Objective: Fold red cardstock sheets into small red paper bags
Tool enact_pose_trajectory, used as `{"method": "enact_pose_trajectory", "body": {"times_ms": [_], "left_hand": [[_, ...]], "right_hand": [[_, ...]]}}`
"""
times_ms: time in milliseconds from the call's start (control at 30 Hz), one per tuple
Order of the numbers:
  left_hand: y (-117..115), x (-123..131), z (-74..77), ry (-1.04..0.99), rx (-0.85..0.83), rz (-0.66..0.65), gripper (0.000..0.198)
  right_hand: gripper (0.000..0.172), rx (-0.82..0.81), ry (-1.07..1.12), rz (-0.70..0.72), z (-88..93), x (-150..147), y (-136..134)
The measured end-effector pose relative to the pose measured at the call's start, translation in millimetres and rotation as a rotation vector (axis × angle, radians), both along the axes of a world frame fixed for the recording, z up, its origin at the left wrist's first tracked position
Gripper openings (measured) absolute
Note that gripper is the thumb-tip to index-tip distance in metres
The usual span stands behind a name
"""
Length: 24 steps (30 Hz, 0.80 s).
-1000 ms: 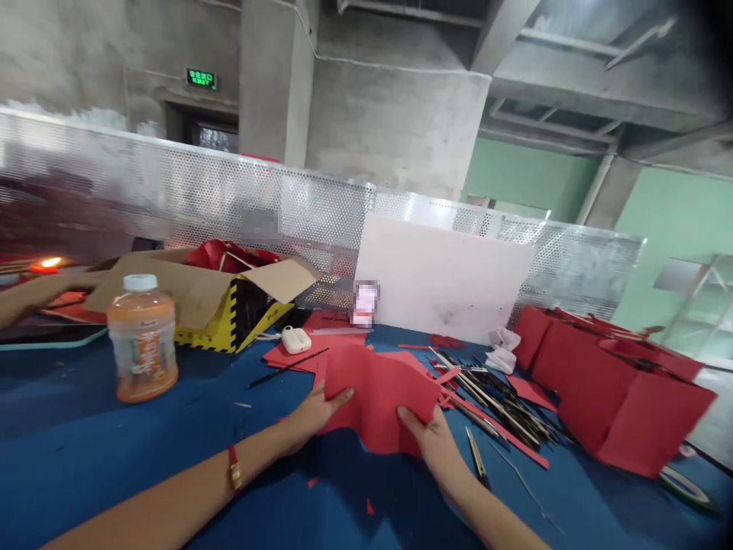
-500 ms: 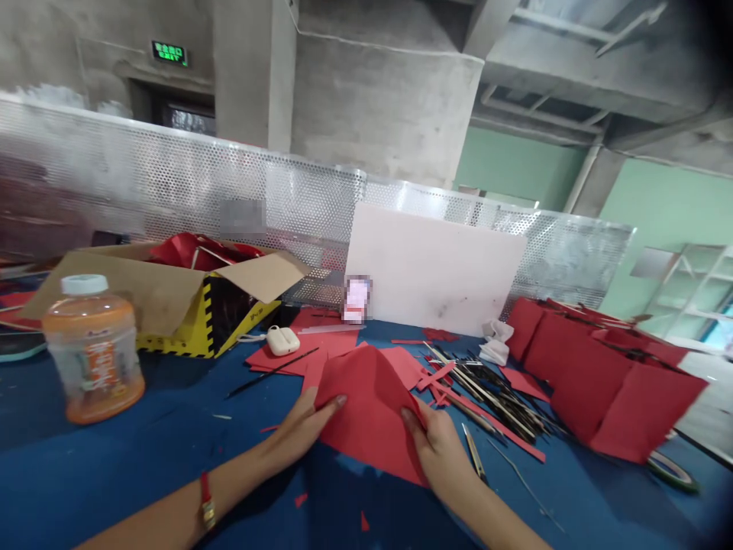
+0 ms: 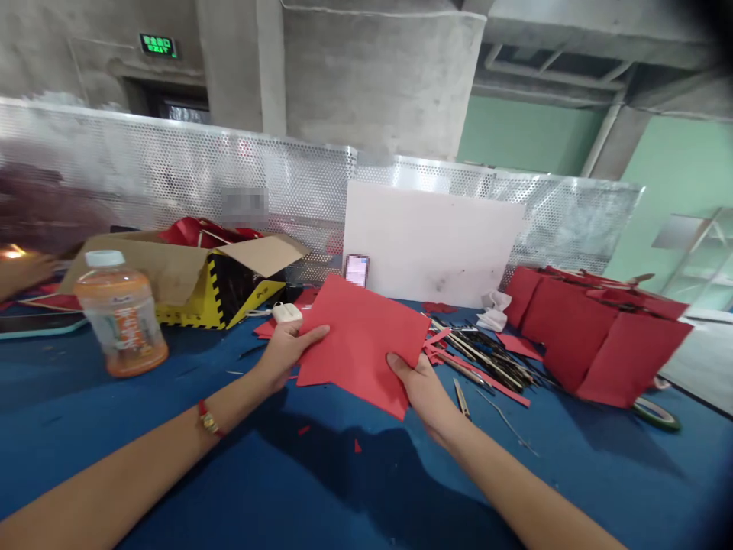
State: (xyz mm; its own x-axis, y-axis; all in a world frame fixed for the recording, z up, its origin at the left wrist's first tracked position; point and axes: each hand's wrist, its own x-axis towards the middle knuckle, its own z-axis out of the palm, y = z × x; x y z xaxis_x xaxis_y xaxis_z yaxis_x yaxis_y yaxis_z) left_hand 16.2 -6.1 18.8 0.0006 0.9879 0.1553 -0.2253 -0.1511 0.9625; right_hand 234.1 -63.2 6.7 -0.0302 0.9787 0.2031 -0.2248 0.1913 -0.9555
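Red paper sheet [image 3: 360, 344], pinched by left hand [image 3: 287, 351] and right hand [image 3: 424, 389], seems unattached so far; boxy red forms [image 3: 584, 340] rightward look already assembled.

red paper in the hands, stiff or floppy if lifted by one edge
The red paper looks thin, so it is probably light. It spans nearly flat between the left hand and right hand, suggesting some stiffness, though it might sag when held by one edge. Its matte surface is probably not very slippery.

Bottle [image 3: 123, 321] before box [image 3: 234, 289], left of paper [image 3: 360, 336]
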Motion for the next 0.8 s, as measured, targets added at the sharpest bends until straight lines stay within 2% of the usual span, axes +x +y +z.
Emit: {"method": "enact_pose_trajectory", "body": {"times_ms": [67,133,200,267,400,500,600,667,733,800], "left_hand": [[-1.0,3.9,2.5,-0.187,-0.075,-0.024,0.018],[-5.9,10.4,5.4,-0.353,-0.173,-0.054,0.009],[-16.1,19.4,7.7,-0.450,-0.280,-0.081,0.007],[-29.6,29.5,7.9,-0.430,-0.338,-0.130,0.007],[-50.6,43.9,3.6,-0.403,-0.412,-0.140,0.025],[-54.8,44.8,0.6,-0.380,-0.397,-0.114,0.033],[-54.0,41.9,-0.2,-0.348,-0.370,-0.214,0.037],[-51.7,40.2,0.4,-0.315,-0.324,-0.257,0.037],[-47.0,38.0,1.3,-0.288,-0.229,-0.201,0.036],[-39.6,34.1,1.1,-0.274,-0.118,-0.084,0.037]], "right_hand": [[0.045,0.015,0.069,-0.018,-1.1,-3.4,-2.7],[0.045,0.037,0.090,-0.093,-4.4,-8.0,-5.7],[0.048,0.067,0.086,-0.164,-9.6,-14.7,-9.3],[0.053,0.074,0.080,-0.182,-15.3,-22.5,-13.3],[0.054,0.063,0.060,-0.098,-22.9,-33.2,-19.9],[0.053,0.013,-0.016,0.004,-23.7,-34.7,-22.7],[0.058,-0.045,-0.122,0.129,-22.2,-34.8,-25.4],[0.054,-0.021,-0.178,0.190,-20.6,-34.2,-26.1],[0.046,0.034,-0.221,0.183,-18.3,-30.6,-23.7],[0.038,0.114,-0.222,0.079,-14.2,-22.7,-17.4]]}}
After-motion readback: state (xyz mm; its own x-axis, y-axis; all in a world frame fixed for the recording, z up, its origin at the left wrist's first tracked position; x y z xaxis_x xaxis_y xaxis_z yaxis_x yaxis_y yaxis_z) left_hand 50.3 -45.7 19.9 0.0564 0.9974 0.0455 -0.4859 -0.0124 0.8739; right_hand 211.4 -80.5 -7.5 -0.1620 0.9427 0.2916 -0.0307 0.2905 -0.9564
